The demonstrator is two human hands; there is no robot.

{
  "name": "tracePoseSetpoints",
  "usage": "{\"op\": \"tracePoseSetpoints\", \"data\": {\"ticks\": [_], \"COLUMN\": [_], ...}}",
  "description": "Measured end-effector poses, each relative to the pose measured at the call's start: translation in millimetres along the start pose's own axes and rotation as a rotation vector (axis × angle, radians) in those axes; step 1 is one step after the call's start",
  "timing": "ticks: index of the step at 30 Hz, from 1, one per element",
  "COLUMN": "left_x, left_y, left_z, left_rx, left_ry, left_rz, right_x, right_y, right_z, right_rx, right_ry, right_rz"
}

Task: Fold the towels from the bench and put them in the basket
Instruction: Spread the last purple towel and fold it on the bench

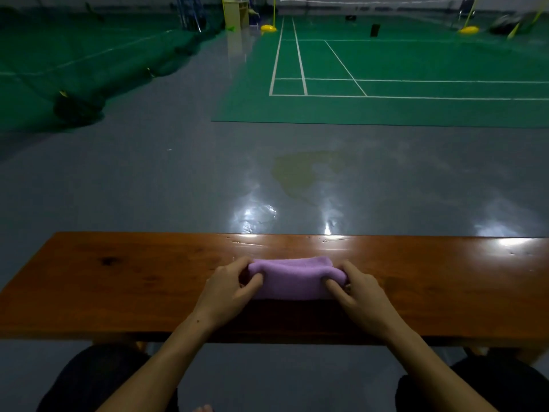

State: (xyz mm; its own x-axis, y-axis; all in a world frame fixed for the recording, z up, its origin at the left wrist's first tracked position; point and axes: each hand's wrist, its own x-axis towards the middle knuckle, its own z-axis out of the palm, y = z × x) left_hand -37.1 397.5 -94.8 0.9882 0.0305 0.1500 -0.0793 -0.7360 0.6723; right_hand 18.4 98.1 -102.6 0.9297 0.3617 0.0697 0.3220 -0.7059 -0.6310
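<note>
A small purple towel lies folded into a thick rectangle on the middle of the brown wooden bench. My left hand grips the towel's left end, fingers curled round the fold. At the right end my right hand pinches the cloth between thumb and fingers. No basket shows in this view.
The bench runs across the whole width, its top glossy with light reflections at the far right. Beyond it lies a grey shiny floor, then a green badminton court with yellow post bases. A dark green net is heaped at the left. My knees sit below the bench.
</note>
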Motion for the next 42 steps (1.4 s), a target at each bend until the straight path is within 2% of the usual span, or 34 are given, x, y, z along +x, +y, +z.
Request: {"op": "tracePoseSetpoints", "data": {"ticks": [5,10,15,20,22,24,26,28,32,35,39,42], "left_x": [2,8,12,12,11,7,2,-2,2,4,3,4], "left_y": [8,4,11,8,10,16,19,17,9,11,8,9], "left_z": [4,18,24,26,28,38,53,62,55,51,44,34], "left_rx": [0.01,0.334,0.472,0.497,0.57,0.575,0.527,0.506,0.536,0.559,0.614,0.628], "left_ry": [0.033,0.03,0.05,0.106,0.18,0.161,0.006,-0.171,-0.247,-0.245,-0.171,-0.054], "left_rz": [-0.151,-0.298,-0.3,-0.273,-0.135,0.073,0.198,0.126,0.033,-0.028,-0.13,-0.161], "right_x": [4,14,27,19,14,7,-2,-9,0,9,10,7], "right_y": [-5,-9,-8,-23,-30,-37,-45,-47,-29,-19,-14,-12], "right_z": [2,5,15,8,9,20,44,67,73,63,53,43], "right_rx": [0.01,-0.097,-0.195,-0.36,-0.474,-0.572,-0.549,-0.555,-0.564,-0.52,-0.524,-0.512], "right_ry": [0.001,-0.002,-0.002,0.04,0.172,0.254,0.204,0.133,-0.002,-0.031,-0.028,-0.002], "right_rz": [0.12,0.193,0.305,0.355,0.287,0.064,-0.18,-0.267,-0.214,-0.144,-0.101,-0.052]}}
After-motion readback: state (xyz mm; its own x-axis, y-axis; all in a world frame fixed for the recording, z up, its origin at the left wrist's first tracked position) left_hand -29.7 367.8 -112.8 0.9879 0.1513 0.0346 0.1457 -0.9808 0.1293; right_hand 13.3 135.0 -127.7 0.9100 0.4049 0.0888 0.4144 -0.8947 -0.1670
